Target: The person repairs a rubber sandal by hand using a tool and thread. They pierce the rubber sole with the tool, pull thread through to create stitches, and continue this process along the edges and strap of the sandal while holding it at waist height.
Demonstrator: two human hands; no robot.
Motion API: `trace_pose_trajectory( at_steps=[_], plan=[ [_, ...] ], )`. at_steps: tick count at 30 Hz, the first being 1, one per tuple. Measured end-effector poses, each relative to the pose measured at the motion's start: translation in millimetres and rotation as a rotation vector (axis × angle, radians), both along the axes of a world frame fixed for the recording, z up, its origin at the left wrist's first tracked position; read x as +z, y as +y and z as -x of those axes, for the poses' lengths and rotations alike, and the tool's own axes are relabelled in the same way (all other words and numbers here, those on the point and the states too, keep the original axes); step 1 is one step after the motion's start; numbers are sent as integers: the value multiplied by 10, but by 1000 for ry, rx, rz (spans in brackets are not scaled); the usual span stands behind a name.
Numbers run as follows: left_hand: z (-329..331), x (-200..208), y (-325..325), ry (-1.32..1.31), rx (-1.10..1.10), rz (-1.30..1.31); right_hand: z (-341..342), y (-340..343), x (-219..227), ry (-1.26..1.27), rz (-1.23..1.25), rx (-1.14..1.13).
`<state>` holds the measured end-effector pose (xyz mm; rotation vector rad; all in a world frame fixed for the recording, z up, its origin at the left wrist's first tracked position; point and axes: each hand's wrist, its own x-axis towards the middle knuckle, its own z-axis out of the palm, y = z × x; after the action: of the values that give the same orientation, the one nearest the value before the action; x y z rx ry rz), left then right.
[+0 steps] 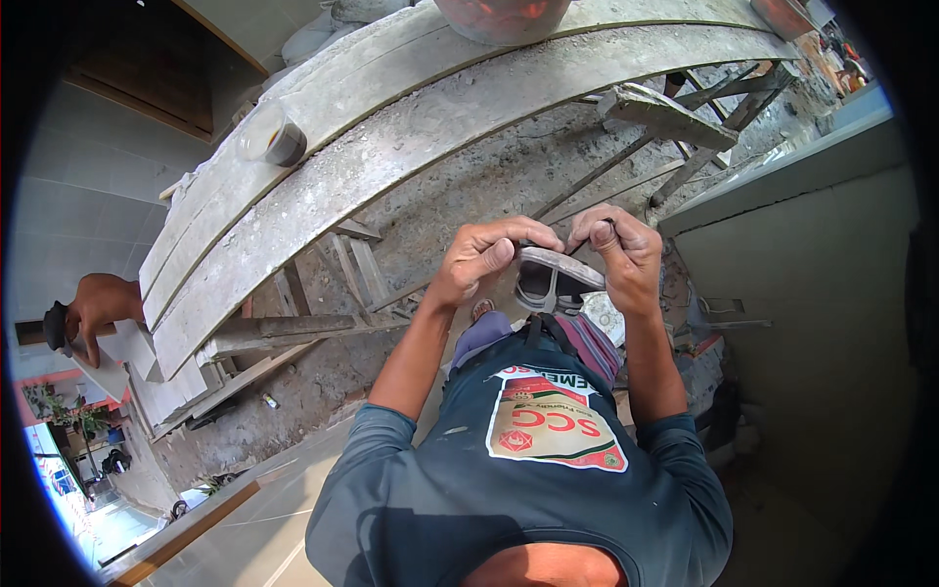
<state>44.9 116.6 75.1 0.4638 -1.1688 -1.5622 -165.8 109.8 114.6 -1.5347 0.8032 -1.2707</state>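
In front of my chest, both hands are raised with what looks like a pair of dusty goggles point(559, 262) between them, with a pale grey rim and dark hollows. My left hand point(482, 256) is closed, its thumb and bent fingers pinching the dark left end. On the other side my right hand point(626, 252) is closed too, fingers curled and thumb pressed on a thin dark piece that looks like a strap or temple. The fingers hide part of both ends.
Ahead, a dusty plank scaffold point(391, 147) on wooden legs carries a clear cup point(274, 135) and a bucket point(504, 20). A wooden trestle point(670, 117) stands farther right. A wall point(802, 254) rises at my right. Far left, another person point(103, 303) bends over a board.
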Motion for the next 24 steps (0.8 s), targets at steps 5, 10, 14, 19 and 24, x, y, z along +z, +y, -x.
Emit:
trace_pose_trajectory(
  at_steps=[5, 10, 14, 19, 24],
  plan=[
    [-165, -68, -158, -112, -256, 120, 64, 0, -15, 69, 146, 162],
    [24, 68, -38, -2, -181, -201, 67, 100, -6, 69, -61, 158],
    [113, 113, 109, 50, 27, -287, 17, 173, -2, 112, -15, 110],
    [94, 313, 242, -61, 150, -235, -43, 275, 147, 183, 80, 71],
    [48, 342, 286, -184, 120, -195, -35, 288, 171, 260, 297, 55]
  ],
)
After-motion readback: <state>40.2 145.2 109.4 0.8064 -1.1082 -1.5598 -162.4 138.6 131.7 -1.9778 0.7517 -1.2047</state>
